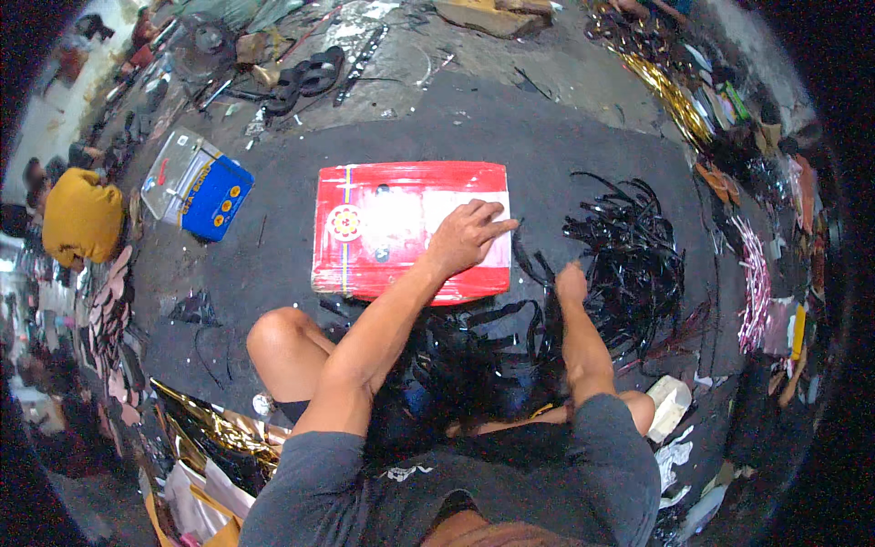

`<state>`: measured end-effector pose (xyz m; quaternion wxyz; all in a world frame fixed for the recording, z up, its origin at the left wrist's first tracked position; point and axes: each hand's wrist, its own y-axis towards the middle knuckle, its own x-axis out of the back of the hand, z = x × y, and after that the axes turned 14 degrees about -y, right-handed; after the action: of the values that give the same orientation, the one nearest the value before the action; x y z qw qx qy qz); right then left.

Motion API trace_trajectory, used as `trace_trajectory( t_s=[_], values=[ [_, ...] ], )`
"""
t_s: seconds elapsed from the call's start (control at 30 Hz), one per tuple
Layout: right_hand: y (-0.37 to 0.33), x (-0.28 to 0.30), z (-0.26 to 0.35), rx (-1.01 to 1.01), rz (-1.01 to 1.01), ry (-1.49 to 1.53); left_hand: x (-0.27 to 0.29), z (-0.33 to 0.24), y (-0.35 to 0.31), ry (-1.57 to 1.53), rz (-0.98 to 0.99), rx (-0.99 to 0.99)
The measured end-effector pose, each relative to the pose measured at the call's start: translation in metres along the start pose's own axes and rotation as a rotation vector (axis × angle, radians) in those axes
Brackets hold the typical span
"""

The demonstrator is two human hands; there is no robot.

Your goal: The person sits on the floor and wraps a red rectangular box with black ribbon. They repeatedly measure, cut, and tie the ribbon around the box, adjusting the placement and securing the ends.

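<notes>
The left hand rests fingers spread flat on the red box, while the right hand grips black strips on the floor.

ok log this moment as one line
left hand flat on red box | right hand in black strips, grip unclear | person seated on floor

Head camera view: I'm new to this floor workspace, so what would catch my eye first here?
The big red box lies flat on the dark floor at centre, with the left hand resting on its right end. Just right of it, the right hand reaches into a heap of glossy black strips. Far left sit a blue-and-silver box and a yellow bundle.
</notes>
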<state>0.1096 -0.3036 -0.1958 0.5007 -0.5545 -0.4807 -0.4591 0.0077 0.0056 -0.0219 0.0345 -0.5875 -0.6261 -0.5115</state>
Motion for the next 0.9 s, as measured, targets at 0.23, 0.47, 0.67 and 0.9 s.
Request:
trace_trajectory(
  t_s=[0.23,0.47,0.67,0.9],
  values=[
    [0.031,0.115,-0.045,-0.658,-0.887,0.639,-0.051,-0.090,-0.021,-0.184,-0.002,0.006],
    [-0.093,0.127,0.011,0.240,-0.019,0.541,-0.131,-0.154,-0.176,0.057,0.858,0.876],
    [-0.231,0.133,0.018,0.603,0.447,0.898,-0.047,-0.169,-0.104,-0.101,0.675,0.832],
    [-0.248,0.260,-0.010,0.732,0.357,0.848,0.057,-0.217,-0.058,-0.447,-0.085,0.805]
  ],
)
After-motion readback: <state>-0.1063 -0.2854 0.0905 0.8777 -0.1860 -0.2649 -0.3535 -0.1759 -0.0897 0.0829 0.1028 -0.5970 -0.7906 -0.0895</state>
